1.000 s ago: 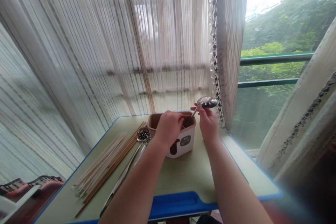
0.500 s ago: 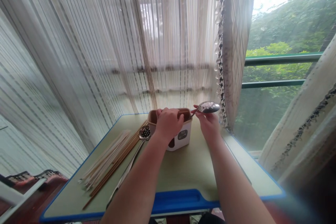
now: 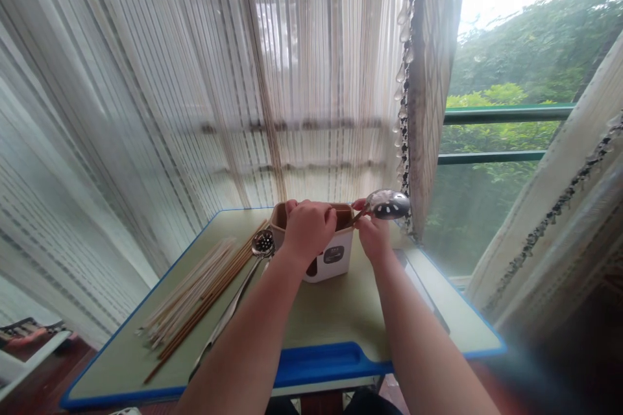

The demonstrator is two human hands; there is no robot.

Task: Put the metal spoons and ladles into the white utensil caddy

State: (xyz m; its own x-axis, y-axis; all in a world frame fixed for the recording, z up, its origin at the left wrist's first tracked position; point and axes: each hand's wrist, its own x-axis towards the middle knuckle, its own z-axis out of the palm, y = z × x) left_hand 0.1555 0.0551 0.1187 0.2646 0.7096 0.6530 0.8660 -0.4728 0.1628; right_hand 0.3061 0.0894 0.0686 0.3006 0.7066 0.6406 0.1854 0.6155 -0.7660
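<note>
A white utensil holder (image 3: pixel 341 266) with a brown rim and a dark label stands upright near the table's far edge. My left hand (image 3: pixel 311 227) is closed over its front rim, fingers curled at the opening. A metal slotted spoon (image 3: pixel 388 203) leans out over the right rim, bowl outward, its handle running down into the holder. My right hand (image 3: pixel 372 233) is closed around the spoon's neck, close against the holder's right side. To the left lies a metal skimmer (image 3: pixel 263 243), its long handle pointing toward me and partly behind my left forearm.
Wooden chopsticks (image 3: pixel 195 321) and a bundle of pale sticks (image 3: pixel 187 295) lie on the table (image 3: pixel 335 311) at left. A dark-edged flat object (image 3: pixel 426 292) lies under my right forearm. Sheer curtains (image 3: pixel 195 78) hang behind the table; a green railing (image 3: pixel 506 115) shows at right.
My right hand has shifted left and closer to the holder, and the spoon's bowl has tipped so its slots show more. My left hand stays on the rim. The view has moved slightly.
</note>
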